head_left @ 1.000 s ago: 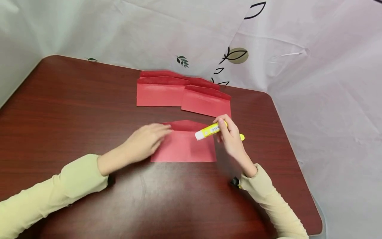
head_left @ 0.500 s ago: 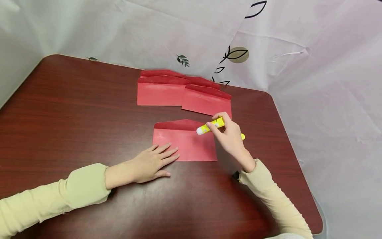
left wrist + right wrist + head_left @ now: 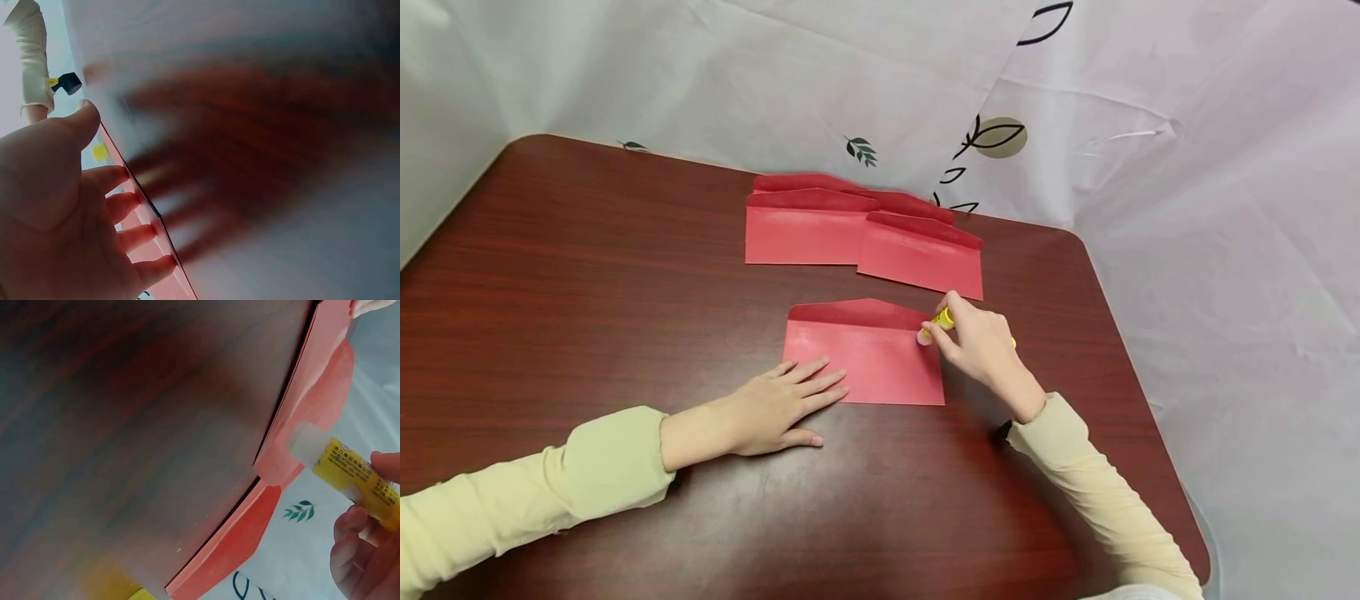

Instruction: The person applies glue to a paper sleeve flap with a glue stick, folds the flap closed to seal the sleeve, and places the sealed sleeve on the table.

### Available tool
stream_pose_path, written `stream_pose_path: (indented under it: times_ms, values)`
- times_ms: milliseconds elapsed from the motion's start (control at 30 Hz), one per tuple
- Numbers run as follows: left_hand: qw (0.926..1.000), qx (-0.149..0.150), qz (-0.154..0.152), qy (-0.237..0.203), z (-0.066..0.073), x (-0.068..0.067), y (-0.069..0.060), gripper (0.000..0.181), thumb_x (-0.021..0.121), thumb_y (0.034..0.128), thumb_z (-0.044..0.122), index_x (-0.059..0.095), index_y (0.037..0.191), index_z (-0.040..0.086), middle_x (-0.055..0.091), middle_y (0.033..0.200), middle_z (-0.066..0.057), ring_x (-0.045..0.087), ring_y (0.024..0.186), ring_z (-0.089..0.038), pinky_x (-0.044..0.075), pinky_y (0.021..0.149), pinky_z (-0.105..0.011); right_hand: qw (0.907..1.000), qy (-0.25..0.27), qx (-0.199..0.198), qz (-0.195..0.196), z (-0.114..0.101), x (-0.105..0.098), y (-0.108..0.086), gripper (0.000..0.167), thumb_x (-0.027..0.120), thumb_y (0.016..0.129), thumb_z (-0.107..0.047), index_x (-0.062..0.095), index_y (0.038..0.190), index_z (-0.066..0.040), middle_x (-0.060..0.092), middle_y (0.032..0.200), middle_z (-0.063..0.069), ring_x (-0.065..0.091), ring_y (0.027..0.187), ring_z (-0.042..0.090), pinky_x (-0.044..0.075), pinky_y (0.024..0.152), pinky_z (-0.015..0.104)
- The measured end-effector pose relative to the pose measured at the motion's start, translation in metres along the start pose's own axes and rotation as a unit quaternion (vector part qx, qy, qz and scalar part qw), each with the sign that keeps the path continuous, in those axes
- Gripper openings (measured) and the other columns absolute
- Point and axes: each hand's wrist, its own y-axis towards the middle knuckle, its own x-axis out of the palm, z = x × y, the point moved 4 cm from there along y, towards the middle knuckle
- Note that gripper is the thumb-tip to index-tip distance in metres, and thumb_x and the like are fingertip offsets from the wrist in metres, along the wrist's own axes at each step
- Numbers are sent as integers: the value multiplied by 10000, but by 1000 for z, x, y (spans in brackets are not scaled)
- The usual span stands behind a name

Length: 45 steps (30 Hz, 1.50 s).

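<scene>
A red envelope (image 3: 872, 367) with its flap (image 3: 857, 312) raised away from me lies on the table. My left hand (image 3: 775, 410) rests on its lower left corner, fingers straight and spread; in the left wrist view the fingertips touch the envelope's near edge (image 3: 160, 219). With curled fingers and thumb my right hand (image 3: 983, 346) grips a yellow glue stick (image 3: 356, 472). Its white tip (image 3: 308, 444) points down at the envelope's right end, just below the flap fold. Whether the tip touches the paper I cannot tell.
Several more red envelopes (image 3: 805, 237) overlap at the back of the dark wood table (image 3: 587, 292), their flaps up. A small yellow piece (image 3: 1013, 342), perhaps the glue stick's cap, shows beside my right hand. A white curtain (image 3: 737, 75) with leaf prints hangs behind.
My left hand has come down from the envelope's upper left to lie flat on its lower left corner. My right hand has tilted the glue stick and brought its tip toward the envelope's right end.
</scene>
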Motion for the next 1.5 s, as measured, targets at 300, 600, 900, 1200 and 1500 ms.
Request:
stream_pose_path:
  times_ms: [300, 600, 900, 1200, 1500]
  values:
    - [9999, -22, -2, 147, 0, 1, 0, 669, 550, 928, 483, 381, 1482, 149, 323, 1566, -64, 271, 1449, -338, 296, 1115, -566, 9997, -91, -102, -211, 3, 6, 0, 259, 659, 872, -340, 515, 937, -134, 595, 666, -17, 444, 455, 145, 380, 434, 289]
    - [9999, -68, -17, 152, 2, 0, 1, 685, 557, 917, 507, 386, 1480, 157, 329, 1564, -59, 273, 1451, -328, 298, 1117, -561, 9994, 269, -217, -92, 4, 8, 2, 277, 690, 863, -261, 495, 960, -89, 575, 634, 26, 473, 474, 162, 423, 456, 304]
    - [9998, -188, -104, -39, 2, -4, 2, 689, 592, 899, 498, 408, 1468, 156, 355, 1550, -55, 290, 1441, -339, 295, 1117, -569, 9967, 548, -588, -153, -6, 12, 5, 263, 694, 859, -212, 486, 953, -81, 549, 604, 22, 405, 456, 103, 371, 444, 236]
    - [9993, -178, -239, -205, 3, -4, 2, 697, 589, 902, 495, 386, 1481, 164, 320, 1569, -54, 259, 1454, -340, 268, 1127, -581, 9920, 789, -921, -358, -25, 20, 17, 266, 694, 864, -228, 486, 953, -90, 573, 634, 26, 396, 450, 89, 374, 442, 209]
    - [9991, -217, -243, -254, 3, -5, 1, 700, 600, 896, 488, 391, 1478, 161, 329, 1564, -56, 264, 1452, -342, 263, 1129, -582, 9887, 915, -1114, -418, -42, 27, 30, 252, 690, 869, -242, 495, 948, -104, 583, 650, -21, 433, 461, 85, 394, 455, 207]
